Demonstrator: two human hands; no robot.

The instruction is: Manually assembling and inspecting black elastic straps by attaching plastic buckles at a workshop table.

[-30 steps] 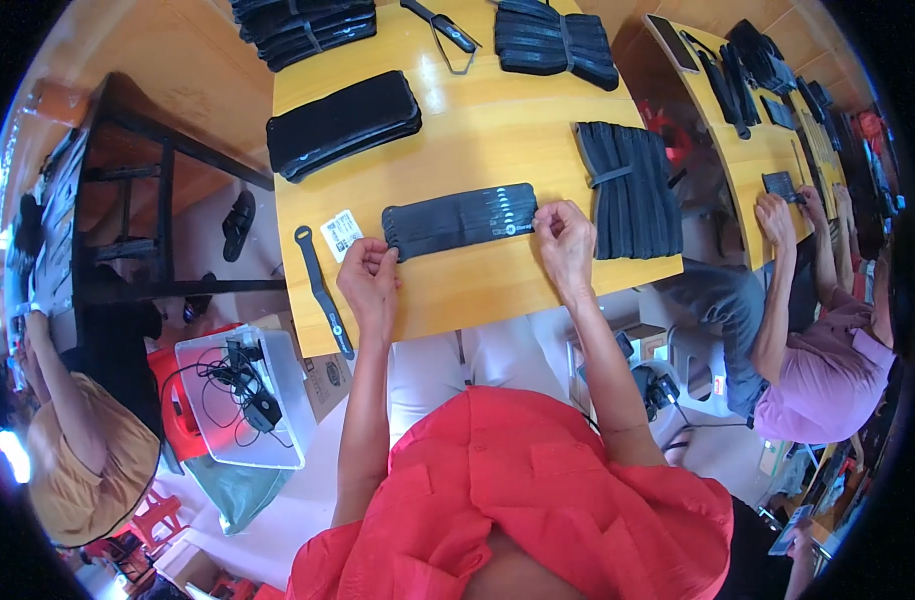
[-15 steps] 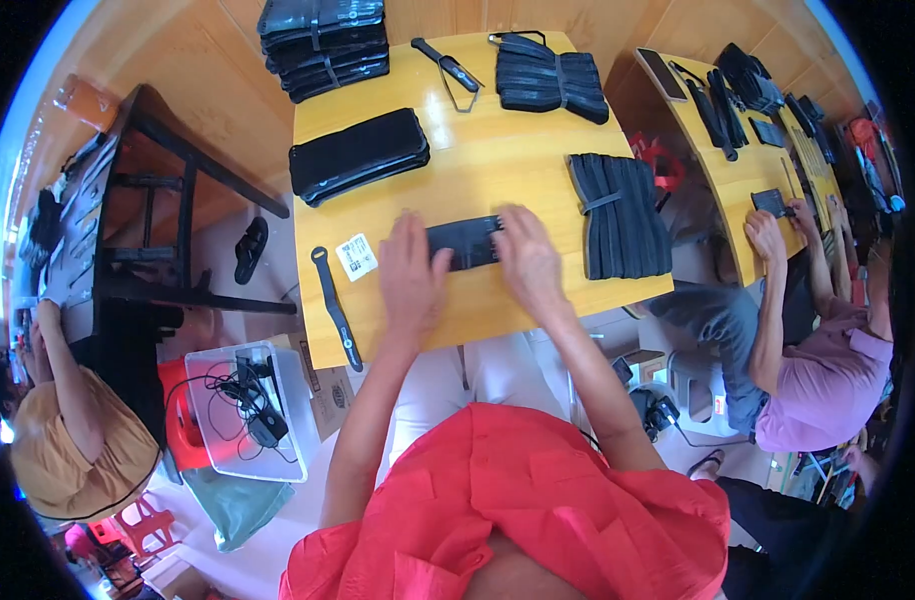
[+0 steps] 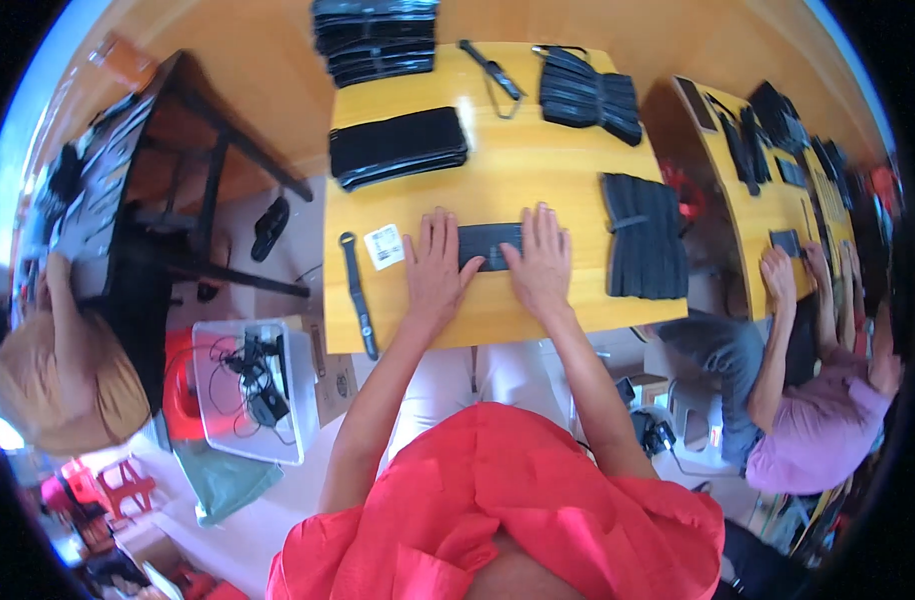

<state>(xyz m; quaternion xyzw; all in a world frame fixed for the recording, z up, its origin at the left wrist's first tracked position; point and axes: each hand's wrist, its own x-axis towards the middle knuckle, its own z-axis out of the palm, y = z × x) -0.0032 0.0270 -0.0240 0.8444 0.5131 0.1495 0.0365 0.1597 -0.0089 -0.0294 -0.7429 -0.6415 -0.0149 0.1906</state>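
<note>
Wearer in red shirt (image 3: 498, 490), seated at the near edge of a yellow table (image 3: 548, 175). Left hand (image 3: 437, 270) and right hand (image 3: 541, 262) lie palm-down, fingers extended and pointing away from the body; neither pinches anything. Between them, on the tabletop near the front edge: a flat black bundle (image 3: 490, 247), a hand over each end, its middle exposed. Whether the palms bear down firmly, cannot tell.

Left of the left hand: a white printed label (image 3: 385, 247), then a single black strap (image 3: 358, 297) with a ring end, lying lengthwise near the table's left edge. Right of the right hand, well apart: a banded black bundle (image 3: 646, 238).

Farther back, left side — a low black stack (image 3: 399, 146). At the far edge, left to right: a taller black stack (image 3: 376, 42), a looped strap (image 3: 494, 74), another banded bundle (image 3: 589, 97).
</note>
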